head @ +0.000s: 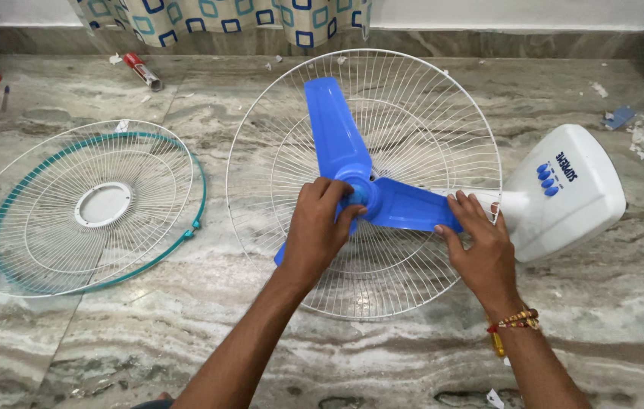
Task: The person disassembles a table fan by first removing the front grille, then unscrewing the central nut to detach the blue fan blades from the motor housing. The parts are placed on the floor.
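1. While the fan is lying on its back on the marble floor [382, 356], the blue fan blade [335, 132] is being handled inside the white rear grille [443, 113], so that the hub faces upward and is within easy reach.
2. The blade's central hub [358, 195] is being gripped by the left hand [320, 227], whose fingers are being curled closed around it from above, apparently to control its turning or seating.
3. One blade vane is being steadied by the right hand [481, 242], with the fingers being pressed flat along the vane's edge, near the fan's white base [568, 197]; this is probably keeping the blade from spinning.
4. The front grille [83, 208], ringed in teal, is being kept flat on the floor well to the left, apart from the fan, leaving the blade uncovered.
5. A small red-and-white tube [142, 70] is being left near the patterned curtain [223, 19], away from both hands.
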